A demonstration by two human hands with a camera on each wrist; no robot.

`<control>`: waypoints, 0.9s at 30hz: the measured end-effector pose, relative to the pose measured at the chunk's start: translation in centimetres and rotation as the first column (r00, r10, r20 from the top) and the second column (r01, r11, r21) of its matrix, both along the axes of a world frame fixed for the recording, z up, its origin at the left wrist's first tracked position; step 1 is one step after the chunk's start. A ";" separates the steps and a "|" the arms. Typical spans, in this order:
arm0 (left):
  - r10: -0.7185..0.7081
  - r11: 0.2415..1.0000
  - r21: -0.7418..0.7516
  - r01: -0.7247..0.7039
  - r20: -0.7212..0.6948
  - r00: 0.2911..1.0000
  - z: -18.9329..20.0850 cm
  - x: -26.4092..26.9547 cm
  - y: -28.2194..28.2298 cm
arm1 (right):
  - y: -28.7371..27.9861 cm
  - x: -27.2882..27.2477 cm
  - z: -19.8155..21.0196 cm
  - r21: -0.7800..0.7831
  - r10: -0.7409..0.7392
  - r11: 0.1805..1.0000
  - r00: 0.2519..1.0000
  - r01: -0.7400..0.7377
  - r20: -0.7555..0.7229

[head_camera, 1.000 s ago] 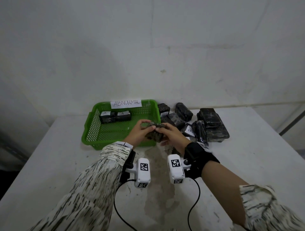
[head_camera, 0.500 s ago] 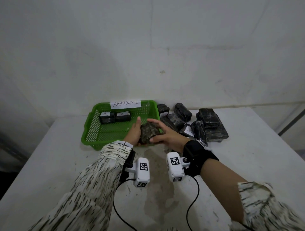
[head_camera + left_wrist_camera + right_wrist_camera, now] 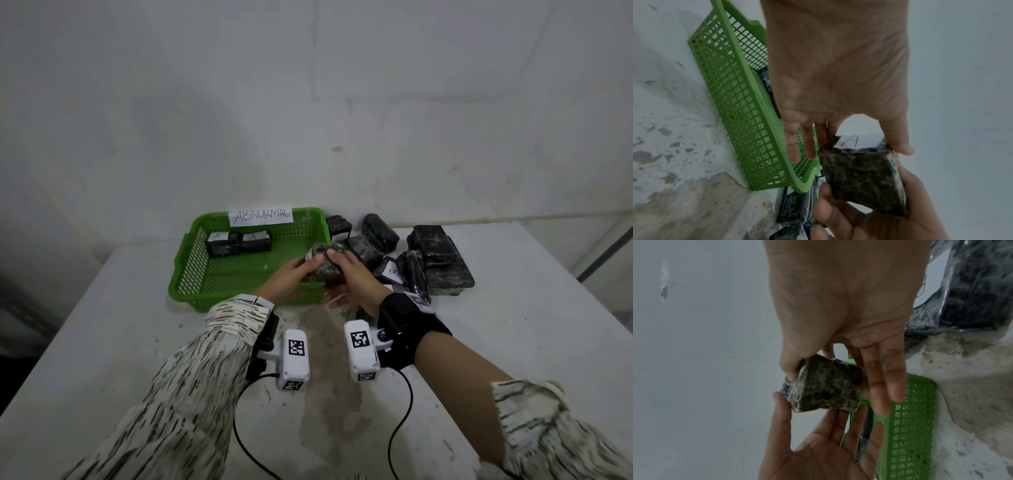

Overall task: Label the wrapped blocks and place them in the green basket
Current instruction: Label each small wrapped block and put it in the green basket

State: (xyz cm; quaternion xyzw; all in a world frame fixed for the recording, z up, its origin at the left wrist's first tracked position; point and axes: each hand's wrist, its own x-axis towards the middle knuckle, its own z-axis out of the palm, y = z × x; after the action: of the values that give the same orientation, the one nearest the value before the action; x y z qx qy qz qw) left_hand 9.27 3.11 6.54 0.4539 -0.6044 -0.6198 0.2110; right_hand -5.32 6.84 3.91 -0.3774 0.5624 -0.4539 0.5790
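Note:
A dark wrapped block (image 3: pixel 323 269) is held between both hands above the front right corner of the green basket (image 3: pixel 185 274). My left hand (image 3: pixel 308 270) pinches it with thumb and index finger, the other fingers straight. My right hand (image 3: pixel 337 270) grips it from the other side, thumb on top. In the left wrist view the block (image 3: pixel 863 175) carries a white label marked "A" (image 3: pixel 851 140) under my left hand (image 3: pixel 861 144). The right wrist view shows my right hand (image 3: pixel 828 381) round the block (image 3: pixel 824 391). Two labelled blocks (image 3: pixel 222 244) (image 3: pixel 255 241) lie at the basket's back.
A paper sign reading "ABNORMAL" (image 3: pixel 260 216) hangs on the basket's back rim. A pile of several dark wrapped blocks (image 3: pixel 435 257) lies right of the basket, one with a white label (image 3: pixel 394 272). The white table (image 3: pixel 102 342) meets the wall behind.
The block has been turned between my hands and raised slightly over the basket's front right corner. My right thumb now lies on top of it.

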 end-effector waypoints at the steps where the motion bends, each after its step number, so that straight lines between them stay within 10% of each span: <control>1: -0.001 1.000 0.010 0.001 0.001 1.000 0.0 0.0 0.0 | 0.0 -0.1 0.0 -0.006 0.005 1.000 1.000 -0.005 -0.003; 15: 0.310 0.905 -0.341 -0.255 0.117 0.944 -2.5 1.2 -2.1 | -0.8 1.2 0.0 -0.058 -0.073 0.996 0.996 0.070 -0.050; 27: 0.274 0.938 -0.205 -0.279 -0.054 0.960 -2.6 3.1 -2.8 | -2.5 2.1 -1.1 -0.075 -0.221 0.974 0.969 0.214 -0.108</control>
State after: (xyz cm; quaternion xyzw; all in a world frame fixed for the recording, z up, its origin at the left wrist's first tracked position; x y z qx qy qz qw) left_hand 12.33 0.35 3.90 0.5016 -0.5942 -0.5222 0.3502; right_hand -3.26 4.39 2.79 -0.3572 0.6183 -0.5094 0.4801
